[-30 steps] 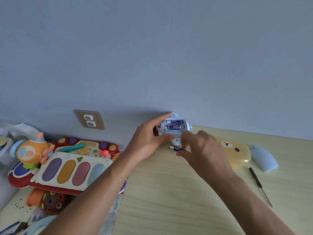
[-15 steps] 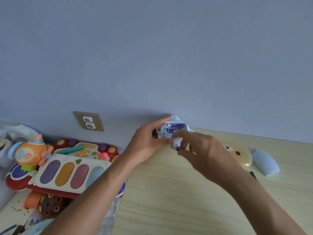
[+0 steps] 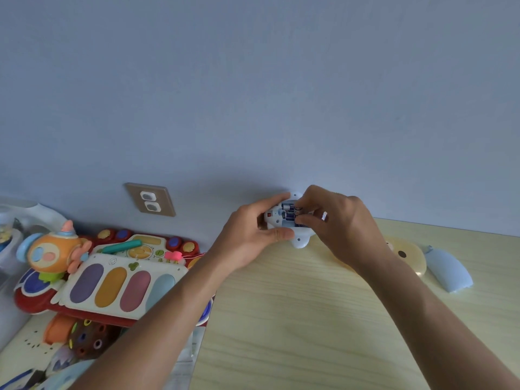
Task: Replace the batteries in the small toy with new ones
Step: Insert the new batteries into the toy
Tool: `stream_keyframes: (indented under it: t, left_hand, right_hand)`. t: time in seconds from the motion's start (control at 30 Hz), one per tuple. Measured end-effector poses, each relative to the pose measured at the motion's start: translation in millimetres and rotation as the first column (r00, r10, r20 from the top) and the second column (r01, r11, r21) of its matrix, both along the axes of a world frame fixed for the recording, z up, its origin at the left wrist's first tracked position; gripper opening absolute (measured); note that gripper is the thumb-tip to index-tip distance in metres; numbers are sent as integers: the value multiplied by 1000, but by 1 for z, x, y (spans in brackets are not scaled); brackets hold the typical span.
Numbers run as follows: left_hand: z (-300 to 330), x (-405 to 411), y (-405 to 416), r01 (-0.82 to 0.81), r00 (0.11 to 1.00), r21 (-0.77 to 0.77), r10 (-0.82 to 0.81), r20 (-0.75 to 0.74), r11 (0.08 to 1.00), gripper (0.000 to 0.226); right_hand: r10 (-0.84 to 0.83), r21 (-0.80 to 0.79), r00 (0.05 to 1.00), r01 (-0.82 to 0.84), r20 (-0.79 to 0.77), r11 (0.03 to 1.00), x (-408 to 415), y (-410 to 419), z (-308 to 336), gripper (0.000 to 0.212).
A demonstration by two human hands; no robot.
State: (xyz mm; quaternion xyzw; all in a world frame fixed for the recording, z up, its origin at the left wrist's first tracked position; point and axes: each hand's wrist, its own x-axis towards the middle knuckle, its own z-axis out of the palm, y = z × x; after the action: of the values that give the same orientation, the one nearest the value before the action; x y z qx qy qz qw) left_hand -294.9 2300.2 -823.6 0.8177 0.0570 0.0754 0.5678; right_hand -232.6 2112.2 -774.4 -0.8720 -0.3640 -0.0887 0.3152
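The small toy (image 3: 284, 220) is held just above the far edge of the surface (image 3: 309, 319), close to the wall (image 3: 253, 94), with its open battery compartment turned toward the camera. Two dark batteries (image 3: 288, 211) are seen lying side by side in the compartment. The toy is gripped by the left hand (image 3: 253, 235): the thumb is pressed along its near edge and the index finger is laid over its far edge, so this hand is closed on the toy. One second ago a loose battery was pinched in the right hand (image 3: 334, 223) just below the toy; now that hand has been raised to the compartment, and its fingertips (image 3: 299, 219) are bunched over the right end of the cells. Whether a battery is still pinched there cannot be told, as the fingers cover that spot. It is judged that a cell is being pressed into its slot, so insertion is under way and the cover is not yet refitted. A pale blue cover-like piece (image 3: 447, 270) lies on the surface well to the right of the toy, beyond a yellow bear-faced item (image 3: 408, 256). A colourful keyboard toy (image 3: 112, 282) lies well to the left of the toy, below a wall outlet (image 3: 150, 199).
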Motion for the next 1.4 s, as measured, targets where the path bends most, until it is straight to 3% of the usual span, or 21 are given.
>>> stream_keyframes:
  t: [0.17,0.33,0.77,1.1,1.2,1.27,1.4]
  left_hand:
    - [2,-1,0,24,1000,20,-24,-9,999,72]
    - [4,-1,-2,21,1000,16,-20,-10,1000,70]
    - [1,0,2,21,1000,33,-21,-15,999,70]
    - [4,-1,-2,30,1000,35,-30,-6,999,72]
    - [5,-2,-3,34,999,45,-34,2,998,69]
    - [5,-2,-2,52,999,45,-52,4,998,69]
    - [7,-1,-4,65,998,81,-65,-6,995,67]
  right_hand:
    - [87,-67,972,-74,217,995,1,0,-3,7]
    - [201,-155,935,-161,291,975,4,-1,-8,16]
    - [224,-206,922,-164,316,965,8,-10,-13,46]
    - [145,-256,932,-59,331,965,-12,-5,-14,36]
    - [125,-202,949,-67,290,977,-16,-12,-8,38]
    - [75,-81,970,-58,230,995,-18,-25,-1,30]
    - [-146,125,975,126,167,984,-15,-69,14,22]
